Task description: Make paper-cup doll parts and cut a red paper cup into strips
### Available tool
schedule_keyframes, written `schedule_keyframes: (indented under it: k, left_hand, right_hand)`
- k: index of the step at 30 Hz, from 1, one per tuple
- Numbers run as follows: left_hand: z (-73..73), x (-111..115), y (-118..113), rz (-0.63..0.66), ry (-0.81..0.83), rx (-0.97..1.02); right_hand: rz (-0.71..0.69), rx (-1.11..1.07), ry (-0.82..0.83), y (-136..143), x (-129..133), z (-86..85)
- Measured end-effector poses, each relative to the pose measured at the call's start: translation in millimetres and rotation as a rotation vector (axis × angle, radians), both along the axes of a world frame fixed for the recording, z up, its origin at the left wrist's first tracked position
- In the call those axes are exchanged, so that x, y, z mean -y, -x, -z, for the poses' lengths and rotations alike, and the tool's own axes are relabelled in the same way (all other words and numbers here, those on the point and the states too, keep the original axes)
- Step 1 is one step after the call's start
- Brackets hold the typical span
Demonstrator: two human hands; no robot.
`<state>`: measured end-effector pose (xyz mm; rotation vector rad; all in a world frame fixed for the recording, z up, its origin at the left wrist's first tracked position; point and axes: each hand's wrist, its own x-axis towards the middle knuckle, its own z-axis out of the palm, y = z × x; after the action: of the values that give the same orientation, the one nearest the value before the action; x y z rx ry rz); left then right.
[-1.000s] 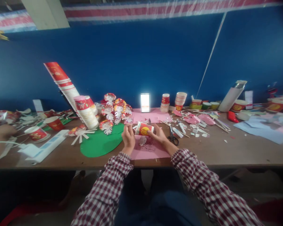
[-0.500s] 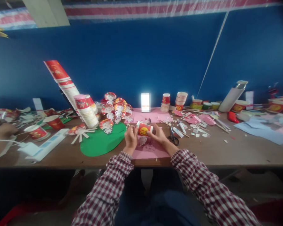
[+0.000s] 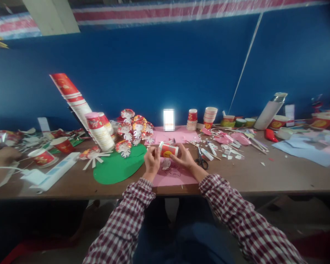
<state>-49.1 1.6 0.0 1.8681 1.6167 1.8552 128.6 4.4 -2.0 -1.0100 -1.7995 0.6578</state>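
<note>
A red paper cup (image 3: 169, 150) with a yellow emblem lies sideways between my hands, just above a pink sheet (image 3: 187, 179). My right hand (image 3: 185, 158) is wrapped round its right end, with the thumb along the near side. At the other end, my left hand (image 3: 152, 161) has its fingers pinched together at the white rim; the exact fingertip contact is partly hidden. A small white paper cutout (image 3: 166, 164) and dark scraps rest on the sheet below. Black-handled scissors (image 3: 202, 161) lie right of my right hand.
A green paper shape (image 3: 118, 168) lies to the left, with flower-like paper figures (image 3: 139, 126) behind it. A tall cup stack (image 3: 71, 95) leans there. Left are a power strip (image 3: 57, 172) and another person's hand (image 3: 1, 161). Paper scraps (image 3: 231, 152) litter the right.
My left hand has drawn slightly left and down at the cup's rim, and more of the rim shows. My right hand keeps its hold. The view has tilted a little.
</note>
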Motion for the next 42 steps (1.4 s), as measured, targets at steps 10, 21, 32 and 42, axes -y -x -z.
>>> schedule_keyframes:
  k: [10, 21, 32, 42]
  left_hand:
    - [4.1, -0.5, -0.6, 0.019, -0.045, -0.159]
    - [4.6, -3.3, 0.1, -0.054, -0.018, -0.049]
    - [-2.9, 4.0, -4.2, 0.111, -0.016, -0.081]
    - [6.4, -2.2, -3.2, 0.029, -0.058, -0.196]
  right_hand:
    - [-0.024, -0.095, 0.016, 0.7, -7.8, 9.7]
    - [-0.03, -0.092, -0.027, 0.9, -4.6, 4.5]
    - [0.0, -0.113, -0.034, 3.2, -0.4, -1.9]
    - [0.026, -0.068, -0.055, 1.9, -4.0, 0.7]
